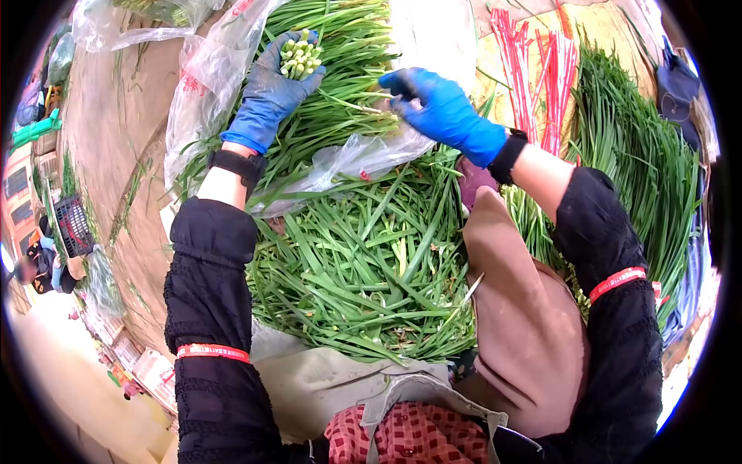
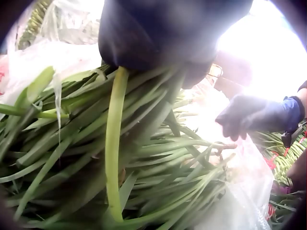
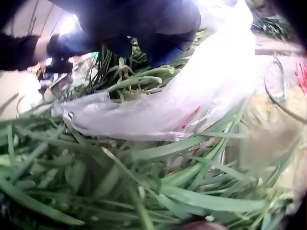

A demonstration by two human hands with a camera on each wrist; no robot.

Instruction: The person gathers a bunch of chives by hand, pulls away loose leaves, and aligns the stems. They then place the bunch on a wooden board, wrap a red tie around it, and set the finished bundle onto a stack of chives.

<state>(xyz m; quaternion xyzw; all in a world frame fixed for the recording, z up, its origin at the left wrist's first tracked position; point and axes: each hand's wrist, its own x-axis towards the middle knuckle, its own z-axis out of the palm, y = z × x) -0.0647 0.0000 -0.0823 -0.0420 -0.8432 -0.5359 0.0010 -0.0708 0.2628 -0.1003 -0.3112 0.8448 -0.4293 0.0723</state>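
My left hand (image 1: 270, 97), in a blue glove, grips a small bunch of garlic chives (image 1: 300, 60), pale stem ends facing up. Beneath it lies a heap of long green chives (image 1: 340, 116) on a clear plastic bag (image 1: 209, 85). My right hand (image 1: 442, 108), also gloved in blue, hovers at the stem ends of that heap with its fingers loosely bent and nothing between them. In the left wrist view the dark left glove (image 2: 153, 33) is above the leaves, and one yellowish leaf (image 2: 114, 148) hangs down from it.
Loose trimmed leaves (image 1: 371, 263) are piled in front of my lap. Red-and-white ties (image 1: 541, 85) lie on a yellowish sheet (image 1: 610, 27) to the right, beside a long row of chives (image 1: 634, 147). At far left stands a dark plastic crate (image 1: 73, 224).
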